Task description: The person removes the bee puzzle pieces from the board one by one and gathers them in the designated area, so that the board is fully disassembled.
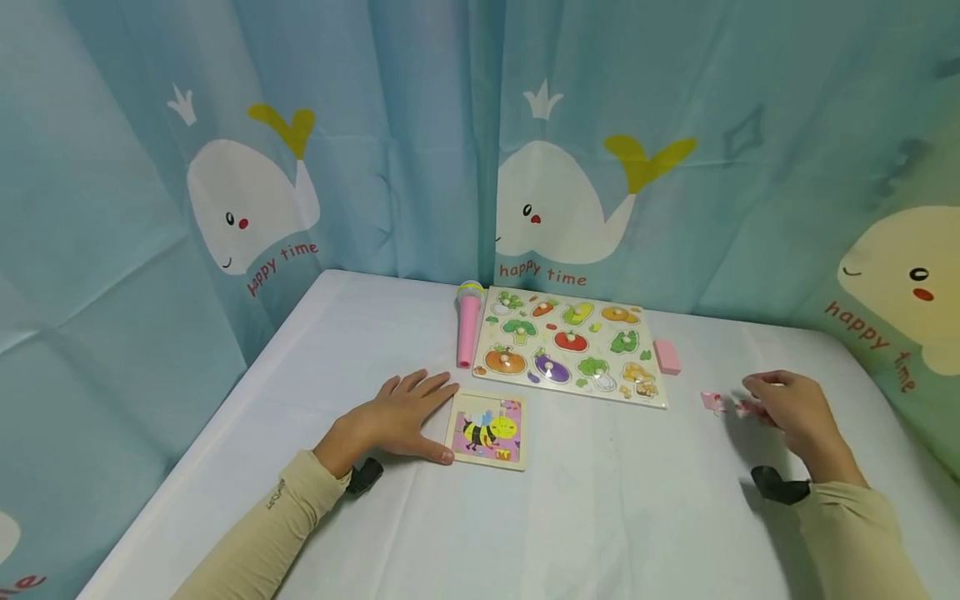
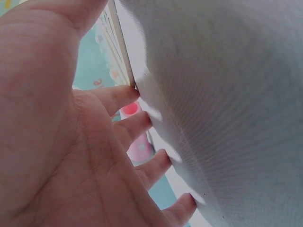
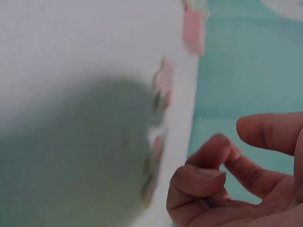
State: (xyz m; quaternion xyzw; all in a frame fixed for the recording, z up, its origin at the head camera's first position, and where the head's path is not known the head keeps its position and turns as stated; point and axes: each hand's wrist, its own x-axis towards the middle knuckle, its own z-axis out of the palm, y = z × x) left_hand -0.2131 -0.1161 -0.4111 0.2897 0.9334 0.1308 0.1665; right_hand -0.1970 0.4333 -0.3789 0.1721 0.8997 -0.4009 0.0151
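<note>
My left hand (image 1: 408,414) lies palm down with its fingers spread. Its thumb and index finger are at the left edge of a small wooden-framed bee jigsaw puzzle (image 1: 491,431). In the left wrist view the fingertips (image 2: 161,158) meet the white cloth, with the frame's edge near the index finger. Over on the right, my right hand (image 1: 795,412) hovers by two small pink puzzle pieces, one farther left (image 1: 712,402) and one partly under the hand (image 1: 748,408). The right wrist view shows its fingers (image 3: 196,182) loosely bent, the thumb apart from them, and nothing between them.
Behind the bee puzzle lies a vegetable peg board (image 1: 570,346). A pink toy microphone (image 1: 468,325) lies at its left side, and a pink block (image 1: 667,357) sits by its right edge. A blue whale-print curtain (image 1: 435,150) hangs along the far side of the white-covered table (image 1: 585,525).
</note>
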